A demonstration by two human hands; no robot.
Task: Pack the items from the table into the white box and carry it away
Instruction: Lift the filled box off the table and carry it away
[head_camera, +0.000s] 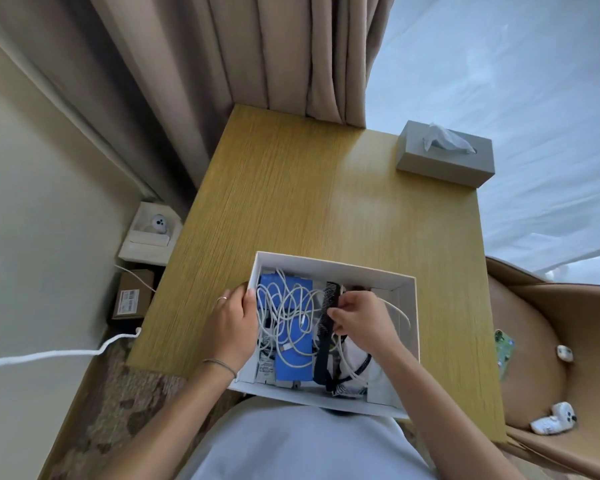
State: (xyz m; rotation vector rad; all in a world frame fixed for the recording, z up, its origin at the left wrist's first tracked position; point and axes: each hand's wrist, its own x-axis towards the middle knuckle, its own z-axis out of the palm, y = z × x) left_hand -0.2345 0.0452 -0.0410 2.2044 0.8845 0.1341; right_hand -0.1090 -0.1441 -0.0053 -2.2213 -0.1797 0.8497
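Note:
The white box [329, 265] sits at the near edge of the wooden table [291, 188], right in front of me. Inside lie a tangle of white cable [288, 317], a blue flat item [295, 358] and a black comb [326, 327]. My left hand [231, 327] grips the box's left wall, fingers curled over the rim. My right hand [355, 318] is inside the box and pinches the black comb near its middle, with a loop of white cable passing under it.
A grey tissue box [445, 154] stands at the table's far right corner. Beige curtains [257, 50] hang behind. A tan chair [548, 358] with small white toys is on the right. Cardboard boxes [132, 296] and a white cord [49, 355] lie on the floor at left.

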